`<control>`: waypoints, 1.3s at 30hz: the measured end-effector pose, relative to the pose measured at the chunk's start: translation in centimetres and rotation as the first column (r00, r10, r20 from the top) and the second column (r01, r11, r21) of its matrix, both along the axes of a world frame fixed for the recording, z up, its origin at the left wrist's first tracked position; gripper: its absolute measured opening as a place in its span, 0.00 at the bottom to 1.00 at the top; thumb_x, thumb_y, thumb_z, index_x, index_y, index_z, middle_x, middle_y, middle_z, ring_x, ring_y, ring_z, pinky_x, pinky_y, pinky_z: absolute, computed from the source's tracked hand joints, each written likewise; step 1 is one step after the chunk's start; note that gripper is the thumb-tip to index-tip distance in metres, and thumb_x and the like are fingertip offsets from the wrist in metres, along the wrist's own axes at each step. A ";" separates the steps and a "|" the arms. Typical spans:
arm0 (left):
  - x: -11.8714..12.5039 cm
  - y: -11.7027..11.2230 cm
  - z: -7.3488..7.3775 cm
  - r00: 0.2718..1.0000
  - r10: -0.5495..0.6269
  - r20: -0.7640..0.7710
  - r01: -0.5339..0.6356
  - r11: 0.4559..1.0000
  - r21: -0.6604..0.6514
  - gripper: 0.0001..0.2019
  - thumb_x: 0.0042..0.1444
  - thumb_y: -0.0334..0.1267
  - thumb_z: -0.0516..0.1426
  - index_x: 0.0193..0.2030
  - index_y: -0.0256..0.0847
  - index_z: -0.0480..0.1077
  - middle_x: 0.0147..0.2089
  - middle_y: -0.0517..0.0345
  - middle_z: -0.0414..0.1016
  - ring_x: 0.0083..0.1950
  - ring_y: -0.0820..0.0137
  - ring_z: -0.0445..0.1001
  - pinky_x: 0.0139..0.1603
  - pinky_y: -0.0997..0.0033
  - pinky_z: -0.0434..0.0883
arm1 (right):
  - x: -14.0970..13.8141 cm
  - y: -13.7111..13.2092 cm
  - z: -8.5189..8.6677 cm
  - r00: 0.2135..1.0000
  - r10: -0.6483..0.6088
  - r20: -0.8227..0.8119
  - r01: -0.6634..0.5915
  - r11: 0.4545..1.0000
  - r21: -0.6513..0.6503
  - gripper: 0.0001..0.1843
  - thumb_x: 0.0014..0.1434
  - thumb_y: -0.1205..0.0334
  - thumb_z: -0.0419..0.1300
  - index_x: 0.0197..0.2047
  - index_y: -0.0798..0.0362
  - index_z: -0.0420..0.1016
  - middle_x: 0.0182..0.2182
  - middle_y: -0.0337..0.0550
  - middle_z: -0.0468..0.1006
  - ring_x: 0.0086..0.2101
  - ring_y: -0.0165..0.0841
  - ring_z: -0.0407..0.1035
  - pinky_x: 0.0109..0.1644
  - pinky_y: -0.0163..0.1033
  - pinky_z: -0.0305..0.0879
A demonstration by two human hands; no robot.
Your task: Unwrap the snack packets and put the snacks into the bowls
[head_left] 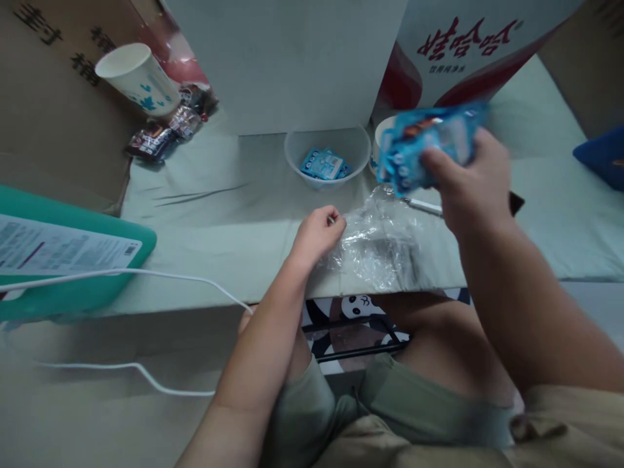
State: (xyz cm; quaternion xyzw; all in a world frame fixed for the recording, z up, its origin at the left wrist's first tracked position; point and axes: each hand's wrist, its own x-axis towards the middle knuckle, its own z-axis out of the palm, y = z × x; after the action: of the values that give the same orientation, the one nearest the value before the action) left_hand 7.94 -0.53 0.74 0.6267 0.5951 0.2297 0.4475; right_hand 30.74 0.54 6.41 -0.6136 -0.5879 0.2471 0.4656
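Note:
My right hand (470, 172) is raised over the right side of the table, gripping several blue snack packets (424, 149), smeared by motion. A crumpled clear plastic bag (380, 247) lies at the table's front edge. At the bag's left side, my left hand (319, 234) is closed, its curled fingers at the plastic. Farther back stands a translucent bowl (322, 185) with several blue packets (325, 164) inside it. Partly hidden behind the held packets is a white paper cup (383, 133). A thin white-handled tool (424, 207) shows behind the bag, partly covered by my right hand.
White cartons (292, 65) stand along the back. On the left are a tilted paper cup (139, 78), dark wrapped snacks (156, 142) and a green container (97, 286). A white cable (185, 277) runs across the front left. A blue item (604, 159) sits far right.

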 end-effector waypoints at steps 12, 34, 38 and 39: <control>-0.9 -0.3 0.9 0.957 -0.248 0.150 0.247 0.969 0.027 0.09 0.60 0.40 0.55 0.29 0.41 0.66 0.25 0.65 0.64 0.28 0.75 0.61 0.32 0.71 0.58 | -2.9 -2.6 -2.1 0.968 0.195 0.157 -0.208 0.975 0.074 0.20 0.58 0.60 0.62 0.55 0.48 0.71 0.52 0.48 0.80 0.52 0.43 0.76 0.59 0.55 0.74; -1.3 0.9 1.0 0.930 0.132 0.342 -0.018 0.948 -0.318 0.11 0.54 0.42 0.60 0.29 0.43 0.62 0.23 0.57 0.72 0.18 0.73 0.68 0.16 0.76 0.50 | 2.5 -7.3 -3.2 0.901 0.324 -0.289 -0.426 0.789 -0.443 0.11 0.57 0.52 0.67 0.34 0.50 0.77 0.27 0.41 0.79 0.29 0.33 0.72 0.33 0.39 0.69; -2.2 0.9 0.9 0.900 0.129 0.416 -0.020 0.966 -0.257 0.09 0.50 0.41 0.64 0.33 0.42 0.69 0.21 0.61 0.67 0.22 0.73 0.69 0.22 0.74 0.63 | 3.5 -7.5 -3.0 0.979 0.123 -0.162 -0.169 0.934 -0.313 0.08 0.59 0.55 0.65 0.33 0.50 0.75 0.24 0.37 0.76 0.27 0.31 0.71 0.32 0.39 0.69; -2.4 0.8 1.1 0.874 0.110 0.473 0.019 0.966 -0.259 0.13 0.47 0.41 0.66 0.38 0.43 0.70 0.24 0.61 0.70 0.26 0.70 0.74 0.26 0.73 0.68 | 3.7 -7.5 -3.1 0.978 0.046 -0.205 -0.105 0.951 -0.290 0.09 0.59 0.54 0.65 0.37 0.49 0.74 0.25 0.37 0.76 0.27 0.32 0.72 0.33 0.39 0.70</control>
State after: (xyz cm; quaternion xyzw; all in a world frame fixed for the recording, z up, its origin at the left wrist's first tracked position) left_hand 5.56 0.26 1.80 0.4724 0.5037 0.3109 0.6531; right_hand 34.44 -6.93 3.36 -0.6267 -0.5181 0.4102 0.4130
